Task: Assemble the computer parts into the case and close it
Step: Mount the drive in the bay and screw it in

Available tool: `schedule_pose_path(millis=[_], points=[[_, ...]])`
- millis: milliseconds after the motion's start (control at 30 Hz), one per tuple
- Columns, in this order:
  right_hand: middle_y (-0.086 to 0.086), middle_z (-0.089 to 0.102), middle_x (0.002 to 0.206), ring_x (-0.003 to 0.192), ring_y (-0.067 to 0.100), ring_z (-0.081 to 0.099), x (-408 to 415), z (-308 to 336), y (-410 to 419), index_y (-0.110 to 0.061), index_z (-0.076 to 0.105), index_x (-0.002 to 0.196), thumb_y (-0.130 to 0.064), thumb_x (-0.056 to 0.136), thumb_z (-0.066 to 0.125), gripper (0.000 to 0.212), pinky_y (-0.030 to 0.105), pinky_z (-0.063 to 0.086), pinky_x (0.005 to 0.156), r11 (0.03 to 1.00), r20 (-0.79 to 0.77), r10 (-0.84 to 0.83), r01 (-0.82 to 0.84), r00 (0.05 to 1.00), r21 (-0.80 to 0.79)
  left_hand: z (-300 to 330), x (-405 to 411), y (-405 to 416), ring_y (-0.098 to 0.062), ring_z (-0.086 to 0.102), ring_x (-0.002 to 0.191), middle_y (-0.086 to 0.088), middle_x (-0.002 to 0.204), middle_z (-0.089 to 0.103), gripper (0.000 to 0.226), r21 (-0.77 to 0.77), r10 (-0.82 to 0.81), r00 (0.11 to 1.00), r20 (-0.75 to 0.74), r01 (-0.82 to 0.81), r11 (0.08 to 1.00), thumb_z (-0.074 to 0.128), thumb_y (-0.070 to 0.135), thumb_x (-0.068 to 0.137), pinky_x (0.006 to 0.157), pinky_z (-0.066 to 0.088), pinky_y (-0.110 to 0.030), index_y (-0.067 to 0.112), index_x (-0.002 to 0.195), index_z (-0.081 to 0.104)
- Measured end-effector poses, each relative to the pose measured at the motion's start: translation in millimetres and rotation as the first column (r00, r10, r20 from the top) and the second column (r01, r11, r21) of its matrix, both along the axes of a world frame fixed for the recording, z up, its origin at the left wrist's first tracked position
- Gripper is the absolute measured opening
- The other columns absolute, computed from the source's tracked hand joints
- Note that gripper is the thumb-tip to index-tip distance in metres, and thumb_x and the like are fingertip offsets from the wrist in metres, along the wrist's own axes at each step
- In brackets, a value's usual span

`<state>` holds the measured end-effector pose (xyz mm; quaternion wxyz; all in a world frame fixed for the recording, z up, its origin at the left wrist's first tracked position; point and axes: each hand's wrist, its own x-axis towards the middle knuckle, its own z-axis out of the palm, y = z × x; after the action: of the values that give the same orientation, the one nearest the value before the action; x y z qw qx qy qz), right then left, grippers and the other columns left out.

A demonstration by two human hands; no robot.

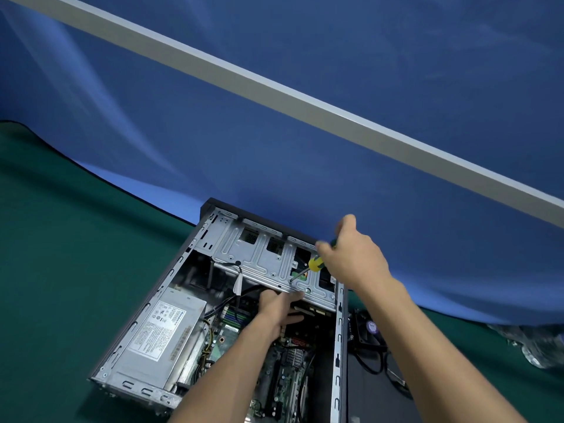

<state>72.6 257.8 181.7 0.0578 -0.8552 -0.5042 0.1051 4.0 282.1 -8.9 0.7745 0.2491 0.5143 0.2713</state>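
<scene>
1. While lying on its side on the green mat (61,270), opens upward with the side panel off: computer case (341,331), at the lower middle of the head view.
2. Fills the case's left part: grey power supply (161,337); beside it, toward the right, green motherboard (287,370).
3. Spans the far end of the case: silver drive cage (259,254).
4. Reaches inside, just under the near edge of the cage: left hand (279,306), fingers partly hidden, so cannot tell whether holding anything.
5. Grips the yellow-and-green screwdriver (316,264): right hand (351,254), fingers curled round the handle, tip down on the cage's top plate.
6. Lies right of the case: black fan (366,328) with cable.
7. Hangs behind: blue cloth (305,132).
</scene>
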Motion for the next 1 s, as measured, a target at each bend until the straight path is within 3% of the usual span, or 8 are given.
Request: schedule_pose_path(millis=[67,167,300,433,567,700,833,1000], points=[[0.008,0.058,0.098,0.081,0.030,0.053,-4,-1,-1,-0.015,0.038,0.108,-0.028,0.094,0.047,0.021,0.033,0.037,0.062,0.998,-0.022,0.062,-0.063,0.998,-0.009,0,-1,1,-0.026,0.062,0.085,-0.011,0.094,0.062,0.032,-0.014,-0.012,1.000,0.000,0.012,1.000,0.077,0.009,0.077,0.067,0.060,-0.040,-0.004,0.097,0.056],[0.011,0.061,0.097,0.075,0.029,0.045,-6,-3,0,-0.010,0.039,0.093,-0.034,0.099,0.040,0.024,0.032,0.034,0.061,0.999,0.178,0.036,-0.037,0.983,0.001,-2,-1,2,-0.025,0.062,0.084,-0.010,0.093,0.063,0.032,-0.017,-0.020,1.000,0.010,0.020,1.000,0.078,0.010,0.076,0.069,0.060,-0.041,-0.003,0.097,0.057],[0.011,0.055,0.099,0.074,0.031,0.059,3,6,6,-0.013,0.038,0.104,-0.024,0.094,0.047,0.018,0.036,0.049,0.066,0.996,-0.116,0.021,-0.031,0.993,-0.081,-2,-2,1,-0.026,0.062,0.086,-0.013,0.098,0.063,0.033,-0.012,-0.017,1.000,0.014,0.017,1.000,0.078,0.010,0.076,0.069,0.060,-0.040,-0.003,0.098,0.057],[0.013,0.057,0.096,0.078,0.031,0.049,7,0,0,-0.008,0.040,0.096,-0.040,0.099,0.039,0.032,0.031,0.037,0.061,0.997,0.068,-0.064,0.068,0.996,-0.047,-2,-1,1,-0.027,0.063,0.087,-0.014,0.101,0.063,0.033,0.004,-0.018,1.000,0.012,0.018,1.000,0.078,0.010,0.076,0.065,0.060,-0.037,-0.003,0.097,0.056],[0.005,0.046,0.100,0.083,0.032,0.053,16,1,-9,-0.015,0.035,0.112,-0.036,0.091,0.055,0.036,0.034,0.040,0.065,0.998,-0.004,-0.002,0.002,1.000,-0.061,-1,-3,0,-0.032,0.065,0.092,-0.017,0.102,0.064,0.035,-0.004,-0.004,1.000,0.029,0.004,1.000,0.078,0.008,0.075,0.070,0.059,-0.041,-0.003,0.097,0.053],[0.009,0.059,0.085,0.072,0.029,0.049,13,-7,-15,-0.010,0.042,0.092,-0.045,0.096,0.044,0.035,0.032,0.036,0.058,0.999,0.131,-0.051,0.052,0.990,0.002,0,-1,0,-0.036,0.064,0.098,-0.022,0.110,0.063,0.045,-0.017,0.001,0.999,0.039,0.000,1.000,0.077,0.006,0.076,0.073,0.059,-0.043,-0.010,0.110,0.052],[0.005,0.056,0.088,0.066,0.029,0.057,15,1,-8,-0.015,0.035,0.103,-0.029,0.093,0.051,0.023,0.033,0.045,0.058,0.999,-0.225,-0.030,0.022,0.974,-0.036,1,-2,-1,-0.034,0.064,0.098,-0.020,0.110,0.062,0.046,-0.008,-0.003,1.000,0.022,0.003,1.000,0.077,0.009,0.077,0.071,0.059,-0.043,-0.009,0.111,0.052],[0.010,0.057,0.096,0.077,0.031,0.048,6,-4,-9,-0.010,0.039,0.099,-0.037,0.099,0.040,0.027,0.034,0.036,0.063,0.999,0.034,-0.036,0.036,0.999,0.026,1,-1,-1,-0.030,0.064,0.090,-0.018,0.107,0.063,0.042,-0.011,-0.003,1.000,0.022,0.003,1.000,0.076,0.008,0.077,0.068,0.060,-0.040,-0.009,0.109,0.055]])
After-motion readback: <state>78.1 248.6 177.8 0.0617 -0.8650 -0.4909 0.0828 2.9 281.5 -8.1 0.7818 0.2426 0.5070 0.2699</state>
